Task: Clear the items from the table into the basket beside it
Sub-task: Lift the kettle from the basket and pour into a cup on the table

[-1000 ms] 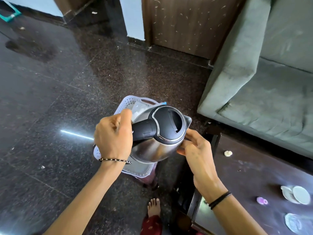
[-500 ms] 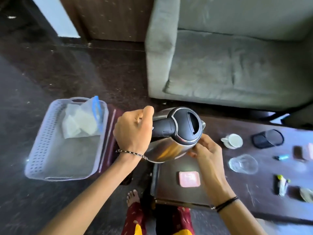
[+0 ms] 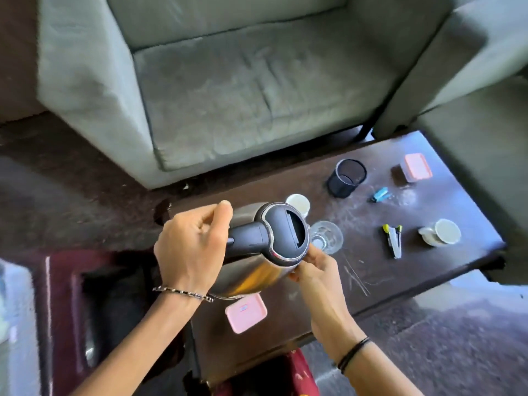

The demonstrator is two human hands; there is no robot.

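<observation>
Kettle (image 3: 257, 252): steel body with a black lid and handle, tilted, held in the air over the left end of the table.
Left hand (image 3: 191, 247): fingers curled tight around the kettle's black handle.
Right hand (image 3: 311, 270): fingertips pressed against the kettle's body just under the lid, fingers partly bent.
Table (image 3: 357, 270): dark wood, scuffed with pale scratches and dusty smears, set in front of the sofa.
On the table: a clear glass (image 3: 325, 237) just right of the kettle, a white cup (image 3: 298, 204) behind it, a black mesh holder (image 3: 346, 178), a pink box (image 3: 246, 312) below the kettle, a stapler (image 3: 393, 243) further right.
Basket (image 3: 14, 324): pale edge only, far left of the kettle, blurred.
Sofa (image 3: 243, 90): grey-green, behind the table.
Floor (image 3: 71, 190): dark, speckled.
</observation>
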